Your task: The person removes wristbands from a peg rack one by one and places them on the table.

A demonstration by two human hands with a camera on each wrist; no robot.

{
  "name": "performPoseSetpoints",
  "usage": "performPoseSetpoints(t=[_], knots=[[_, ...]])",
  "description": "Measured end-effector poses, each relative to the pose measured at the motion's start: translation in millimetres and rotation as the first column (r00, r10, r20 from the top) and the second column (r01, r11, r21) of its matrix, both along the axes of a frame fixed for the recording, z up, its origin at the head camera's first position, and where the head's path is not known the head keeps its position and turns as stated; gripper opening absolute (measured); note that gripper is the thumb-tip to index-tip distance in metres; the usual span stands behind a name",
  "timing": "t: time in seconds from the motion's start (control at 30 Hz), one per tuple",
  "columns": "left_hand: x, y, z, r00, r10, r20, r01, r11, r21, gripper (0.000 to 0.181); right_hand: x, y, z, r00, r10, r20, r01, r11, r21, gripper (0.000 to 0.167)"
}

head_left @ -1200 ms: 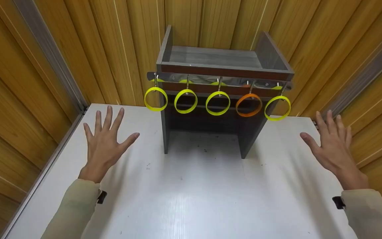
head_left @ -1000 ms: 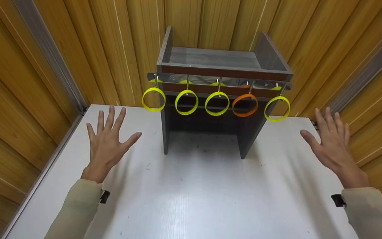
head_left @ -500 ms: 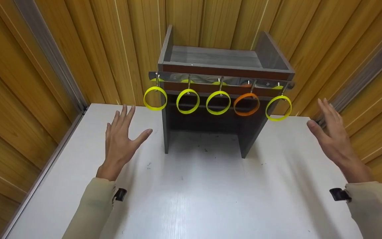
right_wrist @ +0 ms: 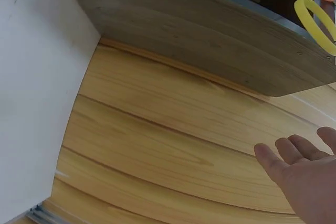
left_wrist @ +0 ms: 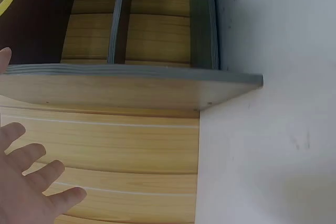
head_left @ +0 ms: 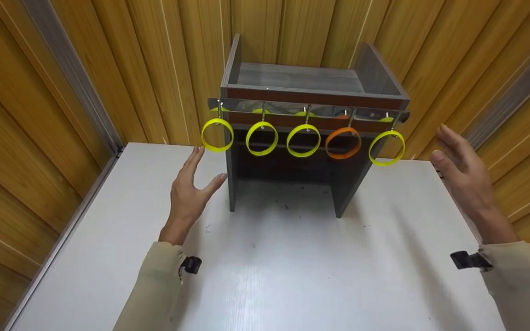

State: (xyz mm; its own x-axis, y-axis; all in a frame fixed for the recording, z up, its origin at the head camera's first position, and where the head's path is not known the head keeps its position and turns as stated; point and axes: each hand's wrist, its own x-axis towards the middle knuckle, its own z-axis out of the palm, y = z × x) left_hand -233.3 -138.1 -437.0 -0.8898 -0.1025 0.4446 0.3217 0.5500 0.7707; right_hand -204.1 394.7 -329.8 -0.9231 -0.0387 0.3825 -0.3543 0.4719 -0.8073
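Several yellow rings and one orange ring hang in a row from hooks on a metal rail along the front of a grey shelf unit. My left hand, holding nothing, is raised just below the leftmost yellow ring, thumb spread from the fingers. Its fingertips overlap the lower edge of that ring in the head view; contact cannot be told. To the right of the rightmost yellow ring, my right hand hovers bare, fingers loosely bent. A yellow ring also shows above the fingers in the right wrist view.
The shelf unit stands on a white table, its left side panel close to my left thumb. Wood-plank walls enclose the back and sides. Black straps sit at both wrists.
My left hand has moved right and slightly up toward the leftmost ring, its fingers closing together. The right hand has risen a little and its fingers have bent. The rings sway slightly.
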Motion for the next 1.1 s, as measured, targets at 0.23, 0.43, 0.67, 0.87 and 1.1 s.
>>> performPoseSetpoints(t=[0.23, 0.43, 0.67, 0.87, 1.1], knots=[[-4.6, 8.7, -7.3, 1.000, -0.027, 0.005, 0.026, 0.991, 0.135, 0.078, -2.0, -9, 3.6, 0.989, 0.114, -0.090, -0.135, 0.949, -0.285, 0.052], [-6.5, 15.5, -15.5, 0.998, -0.049, 0.029, 0.040, 0.968, 0.247, 0.072, -2.6, -16, 2.6, 0.980, 0.158, -0.119, -0.191, 0.910, -0.369, 0.045], [-10.7, 22.3, -28.9, 0.998, -0.054, 0.041, 0.038, 0.949, 0.313, 0.064, -6.9, -22, -2.5, 0.966, 0.206, -0.155, -0.252, 0.883, -0.396, 0.040], [-13.3, 25.1, -39.8, 0.997, -0.057, 0.056, 0.034, 0.935, 0.353, 0.059, -10.5, -28, -5.8, 0.973, 0.188, -0.133, -0.226, 0.896, -0.382, 0.036], [-18.3, 28.2, -51.0, 0.994, -0.072, 0.088, 0.028, 0.904, 0.427, 0.053, -12.7, -35, -8.6, 0.983, 0.153, -0.101, -0.181, 0.907, -0.381, 0.033]])
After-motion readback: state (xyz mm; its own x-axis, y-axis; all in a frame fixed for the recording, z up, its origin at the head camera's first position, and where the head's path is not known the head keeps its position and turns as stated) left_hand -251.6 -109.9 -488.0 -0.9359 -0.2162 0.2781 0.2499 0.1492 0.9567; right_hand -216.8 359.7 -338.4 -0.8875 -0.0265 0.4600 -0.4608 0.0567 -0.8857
